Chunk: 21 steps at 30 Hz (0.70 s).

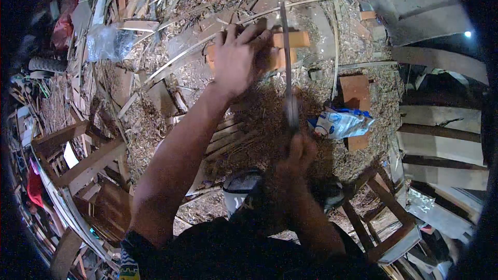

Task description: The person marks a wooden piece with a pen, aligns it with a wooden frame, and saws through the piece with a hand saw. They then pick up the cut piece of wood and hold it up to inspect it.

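In the head view my left hand (238, 57) presses down on an orange-brown wooden block (298, 39), fingers curled over its top. A second wooden piece (285, 59) lies directly below it, partly covered by the hand. My right hand (298, 153), a little blurred, is closed round the handle end of a handsaw (286, 52). The long dark blade is seen nearly edge-on, crossing the block to the right of my left hand. Its handle is hidden in the fist, and how deep the blade sits in the wood cannot be made out.
Sawdust and shavings cover the ground. A blue-and-white plastic packet (345, 123) lies on a reddish board (355, 93). Wooden frames (93, 161) stand at left and lower right. Clear plastic (109, 41) and wood strips lie upper left; planks (441, 145) line the right.
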Available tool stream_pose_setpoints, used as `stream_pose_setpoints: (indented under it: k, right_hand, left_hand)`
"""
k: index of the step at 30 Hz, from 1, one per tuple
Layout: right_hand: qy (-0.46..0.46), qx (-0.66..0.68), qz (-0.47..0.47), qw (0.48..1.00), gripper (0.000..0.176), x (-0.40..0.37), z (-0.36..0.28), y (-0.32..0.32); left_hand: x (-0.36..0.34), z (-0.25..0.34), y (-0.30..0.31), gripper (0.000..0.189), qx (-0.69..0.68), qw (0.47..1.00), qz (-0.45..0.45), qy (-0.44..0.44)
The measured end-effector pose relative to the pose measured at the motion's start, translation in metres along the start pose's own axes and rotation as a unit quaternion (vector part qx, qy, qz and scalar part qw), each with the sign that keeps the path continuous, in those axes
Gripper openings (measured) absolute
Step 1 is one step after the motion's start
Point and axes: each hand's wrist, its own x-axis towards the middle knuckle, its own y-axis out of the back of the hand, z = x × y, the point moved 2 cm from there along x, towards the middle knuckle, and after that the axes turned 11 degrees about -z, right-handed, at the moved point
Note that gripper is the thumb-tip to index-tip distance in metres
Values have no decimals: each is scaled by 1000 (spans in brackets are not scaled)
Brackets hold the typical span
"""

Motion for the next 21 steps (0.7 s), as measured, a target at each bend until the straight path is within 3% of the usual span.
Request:
stream_pose_setpoints:
  k: [1,2,3,7,8,9,12,13,14,15,16,19,21]
  right_hand:
    - [3,3,-2,1000,32,21,0,-8]
    - [-116,233,0,966,31,55,9,-26]
    - [-231,445,7,865,29,70,14,-38]
    - [-250,380,-37,890,18,-16,3,-13]
    - [-121,155,53,979,15,-25,-9,1]
    - [16,-83,135,987,17,-33,-21,11]
    - [71,-134,120,981,19,17,-6,12]
    - [75,-130,123,981,19,29,-5,9]
    - [-57,45,80,994,20,38,4,6]
    - [-189,217,31,957,21,40,9,5]
    - [-192,217,33,957,21,46,9,16]
    - [-134,249,-45,958,28,54,12,31]
    - [-145,150,50,977,31,35,14,18]
  left_hand:
    - [0,-1,2,44,2,1000,0,4]
    - [3,-1,4,44,-11,999,-38,21]
    - [4,0,5,44,-26,996,-77,32]
    - [6,-2,4,45,-26,999,-26,3]
    - [7,0,6,49,-41,998,-50,26]
    - [4,3,4,54,-58,994,-78,49]
    - [2,1,0,56,-31,997,-59,35]
    - [2,-3,-1,58,-46,993,-100,39]
    - [2,-3,-1,58,-43,994,-98,39]
    - [1,-2,0,52,-42,997,-52,25]
    - [1,0,2,46,-42,999,-6,9]
    - [3,4,4,47,-51,997,-36,40]
    - [2,2,7,48,-47,998,-32,30]
